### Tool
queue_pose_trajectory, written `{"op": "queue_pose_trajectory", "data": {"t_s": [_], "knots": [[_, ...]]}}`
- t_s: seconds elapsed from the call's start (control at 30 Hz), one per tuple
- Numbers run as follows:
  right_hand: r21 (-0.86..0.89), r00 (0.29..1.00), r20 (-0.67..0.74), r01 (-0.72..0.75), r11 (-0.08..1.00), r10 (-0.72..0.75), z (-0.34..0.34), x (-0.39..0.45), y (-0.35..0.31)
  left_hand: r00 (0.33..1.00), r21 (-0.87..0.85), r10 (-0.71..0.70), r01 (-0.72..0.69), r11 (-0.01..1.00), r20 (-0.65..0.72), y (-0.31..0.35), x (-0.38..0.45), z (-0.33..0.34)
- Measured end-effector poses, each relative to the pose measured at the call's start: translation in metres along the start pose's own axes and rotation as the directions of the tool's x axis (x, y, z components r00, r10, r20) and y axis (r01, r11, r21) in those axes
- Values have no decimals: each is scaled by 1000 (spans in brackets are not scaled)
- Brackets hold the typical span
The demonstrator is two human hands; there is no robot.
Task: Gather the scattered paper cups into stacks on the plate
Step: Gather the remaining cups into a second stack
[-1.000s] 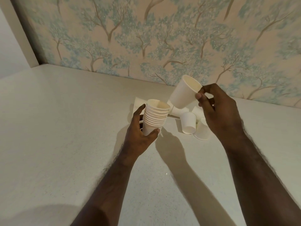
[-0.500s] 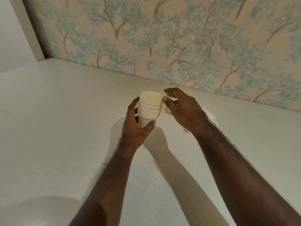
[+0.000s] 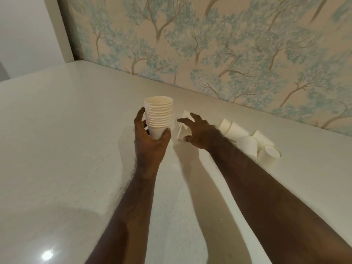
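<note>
Above the tabletop (image 3: 76, 149), left hand (image 3: 150, 141) grips a tall cup stack (image 3: 159, 115); right hand (image 3: 198, 130), fingers spread, empty; the stack could topple if jostled.

White speckled bench (image 3: 66, 130) fills the view, glossy, light glare (image 3: 47, 255) near left. Back wall wallpaper (image 3: 219, 44): beige with blue-green trees, brown trunks. Plain white wall (image 3: 24, 31) at far left, pale corner trim (image 3: 62, 35) between.

Right hand (image 3: 200, 133) off stack (image 3: 159, 115)
</note>
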State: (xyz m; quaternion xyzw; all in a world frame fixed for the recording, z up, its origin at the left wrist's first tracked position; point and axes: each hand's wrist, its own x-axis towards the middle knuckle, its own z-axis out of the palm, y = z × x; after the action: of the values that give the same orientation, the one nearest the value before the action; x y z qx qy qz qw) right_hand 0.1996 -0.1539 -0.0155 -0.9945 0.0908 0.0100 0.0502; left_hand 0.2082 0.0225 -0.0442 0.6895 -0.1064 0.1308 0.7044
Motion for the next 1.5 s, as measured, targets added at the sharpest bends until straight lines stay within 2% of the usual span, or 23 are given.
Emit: {"op": "queue_pose_trajectory", "data": {"t_s": [0.17, 0.27, 0.37, 0.43, 0.57, 0.63, 0.7, 0.8, 0.9, 1.0, 1.07, 1.13, 1.23, 1.37, 1.5], "knots": [[-217, 997, -66, 26, 976, -42, 2, 3, -3, 1000, 17, -1, 1, 1000, 30, -1, -1, 2], [-235, 998, -59, 6, 972, -21, -12, 0, -1, 999, 32, 9, -10, 999, 34, -1, -1, 3], [-116, 995, -99, -45, 992, 34, -37, -11, 3, 999, 23, 3, -4, 1000, 42, -3, -1, 2], [9, 972, -228, -64, 998, 64, -59, -23, 4, 998, 26, 4, -6, 1000, 58, -4, -3, 3], [272, 847, -518, 33, 962, 117, -100, -44, 1, 989, 52, -22, 15, 999, 144, -7, -6, 8], [341, 809, -576, 109, 934, 116, -112, -53, -6, 982, 76, -28, 14, 997, 187, -9, -7, 11], [319, 804, -589, 144, 937, 77, -115, -60, -15, 976, 91, -24, 5, 996, 216, -8, -9, 13], [205, 829, -558, 106, 973, 27, -110, -63, -23, 971, 91, -31, 10, 996, 235, -5, -10, 14], [149, 884, -468, 74, 986, 4, -98, -56, -20, 971, 87, -36, 16, 996, 237, -4, -9, 15], [201, 962, -274, 78, 976, -20, -84, -47, -19, 975, 93, -47, 27, 995, 219, -6, -6, 14], [285, 981, -172, 139, 948, -92, -75, -40, -20, 980, 92, -53, 36, 995, 193, -8, -4, 11], [388, 977, -192, 164, 907, -94, -68, -29, -19, 984, 63, -61, 51, 997, 166, -9, -1, 8], [431, 966, -254, 78, 899, 38, -52, -1, -4, 991, 27, -71, 68, 997, 117, -10, 2, 3], [162, 997, -57, -45, 986, 54, -21, 29, 14, 994, 8, -79, 78, 997, 70, -13, 5, -1], [-123, 998, -4, -57, 991, 57, 1, 48, 14, 995, 19, -74, 73, 997, 72, -12, 6, 1]]}}
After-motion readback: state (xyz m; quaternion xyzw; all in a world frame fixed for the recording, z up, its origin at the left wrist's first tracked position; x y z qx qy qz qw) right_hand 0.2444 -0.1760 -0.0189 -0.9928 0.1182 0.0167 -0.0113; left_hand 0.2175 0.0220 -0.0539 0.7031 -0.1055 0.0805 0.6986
